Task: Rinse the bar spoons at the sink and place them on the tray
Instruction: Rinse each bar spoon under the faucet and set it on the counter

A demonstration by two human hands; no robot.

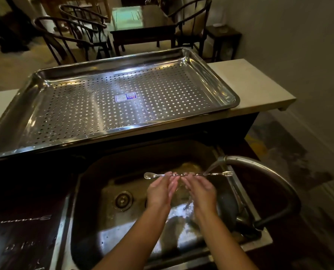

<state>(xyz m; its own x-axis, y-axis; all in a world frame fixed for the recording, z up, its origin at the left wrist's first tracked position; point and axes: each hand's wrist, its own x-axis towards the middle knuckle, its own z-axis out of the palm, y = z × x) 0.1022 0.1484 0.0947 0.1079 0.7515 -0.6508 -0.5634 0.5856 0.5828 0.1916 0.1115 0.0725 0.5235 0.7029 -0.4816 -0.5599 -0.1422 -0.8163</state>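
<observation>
Here, fingers first. The fingers (pixel 169 177) of the left hand (pixel 160 191) and those of the right hand (pixel 199 191) are nearly straight and close together, not curled into a fist; their tips meet the long, thin, twisted-stem steel bar spoon (pixel 187 174), which lies level across both sets, left hand near the bowl end, right hand at mid stem. Whether the thumbs pinch it from below is hidden, so the hold reads as a light fingertip grip or a rolling rub, not a firm clamp.

Handling, as a judgement: the spoon looks light and stiff, wet and therefore slippery; the twisted stem gives the best purchase, better than the smooth bowl or the small fork end at the right.

Outward: the spoon is held over the dim stainless steel sink basin (pixel 107 240), its fork end just at the stream from the curved dark metal tap (pixel 259 164). Water runs down between the hands. The round drain (pixel 123 200) sits left of the left hand.

Further out: a second twisted bar spoon with fork tip (pixel 25 220) lies on the dark table (pixel 16 250) left of the sink. Behind the sink, the large perforated steel tray with a blue sticker (pixel 6 137) rests on the pale upper ledge (pixel 259 84), no spoons on it. Rinsing seems in hand; placing not yet done.
</observation>
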